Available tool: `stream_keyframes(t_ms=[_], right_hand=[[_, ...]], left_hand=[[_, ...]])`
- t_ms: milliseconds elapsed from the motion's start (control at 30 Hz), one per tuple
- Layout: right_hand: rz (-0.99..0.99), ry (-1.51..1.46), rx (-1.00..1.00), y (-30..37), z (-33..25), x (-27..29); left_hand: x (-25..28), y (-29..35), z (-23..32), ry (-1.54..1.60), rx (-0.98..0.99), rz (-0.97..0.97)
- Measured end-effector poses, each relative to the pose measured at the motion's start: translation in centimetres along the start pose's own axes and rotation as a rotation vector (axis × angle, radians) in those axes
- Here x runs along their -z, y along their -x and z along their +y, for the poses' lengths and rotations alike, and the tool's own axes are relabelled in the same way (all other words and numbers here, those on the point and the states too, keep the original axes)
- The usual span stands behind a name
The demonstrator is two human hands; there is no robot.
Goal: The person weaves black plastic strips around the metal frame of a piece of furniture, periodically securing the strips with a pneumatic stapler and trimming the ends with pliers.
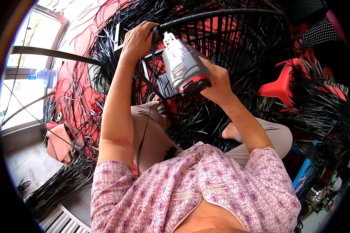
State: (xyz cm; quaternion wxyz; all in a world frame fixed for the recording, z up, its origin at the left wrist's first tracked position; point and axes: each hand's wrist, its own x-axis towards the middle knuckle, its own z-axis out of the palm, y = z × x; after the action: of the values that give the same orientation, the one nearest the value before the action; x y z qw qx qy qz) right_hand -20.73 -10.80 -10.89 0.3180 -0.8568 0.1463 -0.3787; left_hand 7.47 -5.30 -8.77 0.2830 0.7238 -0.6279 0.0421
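Curving across the far middle of the scene, a black-wrapped rim (221, 12) tops an open lattice of black strips (237, 42). The work looks partway along: many strips already span the space beneath the rim, while one long strip (153, 58) hangs loose from the rim's left end and trails down to the person's lap, so this end seems not yet finished. Whether the lattice is fastened all the way round cannot be told.

The rim's left end and the loose strip are right at the left hand (139, 40), which curls over that spot with bent fingers; what exactly it pinches is hidden. The right hand (217, 79), nearer and to the right, is wrapped around a grey power tool (186, 64) covered partly in silver tape. The tool's nose points far and left, just beside the loose strip and below the rim; contact cannot be confirmed.

Further out, a heap of cut black strips (322, 105) covers part of a red stool (280, 83) on the right. On the left, more strands tangle over a red floor (79, 42), with a bright window (39, 35) beyond.
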Motion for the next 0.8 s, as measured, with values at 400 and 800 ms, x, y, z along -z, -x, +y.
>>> stream_keyframes(t_ms=[400, 800], right_hand=[[-0.049, 0.134, 0.069, -1.0, 2.8, -2.4], [-0.006, 0.106, 0.04, -1.7, 2.1, -3.0]], left_hand=[[0.4, -0.1, 0.1, 0.005, -0.008, 0.0], [0.4, -0.1, 0.4, 0.008, -0.015, 0.0]])
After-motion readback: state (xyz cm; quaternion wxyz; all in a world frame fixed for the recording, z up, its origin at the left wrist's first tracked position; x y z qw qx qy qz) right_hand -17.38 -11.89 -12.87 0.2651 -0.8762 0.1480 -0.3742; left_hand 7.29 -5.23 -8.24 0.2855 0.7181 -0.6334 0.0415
